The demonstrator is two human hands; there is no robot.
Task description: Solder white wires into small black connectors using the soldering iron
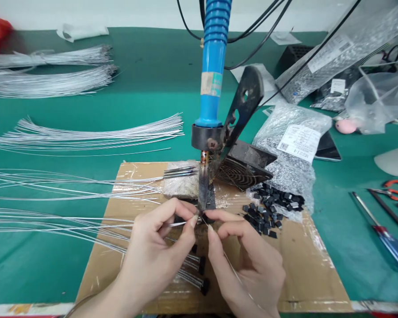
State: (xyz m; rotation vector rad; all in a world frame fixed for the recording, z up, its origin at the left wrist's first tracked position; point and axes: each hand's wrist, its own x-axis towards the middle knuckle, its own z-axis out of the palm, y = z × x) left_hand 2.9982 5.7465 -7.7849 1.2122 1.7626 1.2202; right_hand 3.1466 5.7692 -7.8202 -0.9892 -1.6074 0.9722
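My left hand (pixel 159 247) pinches thin silver wires (pixel 86 221) near their ends, right below the tip of a soldering iron (pixel 204 190). The iron has a blue handle (pixel 214 66) and stands upright in a dark metal stand. Pinched in my right hand (pixel 248 260) is one thin wire (pixel 235 274), its end held up against the iron's tip. Both hands meet at the tip above a cardboard sheet (pixel 305 265). Finished wires with small black parts on their ends (pixel 200 269) lie under my hands.
A pile of small black components (pixel 272 210) spills from a plastic bag (pixel 292 141) on the right. Bundles of silver wires (pixel 86 132) lie across the green table on the left. A screwdriver (pixel 381 232) and red-handled pliers (pixel 396 190) lie at the right.
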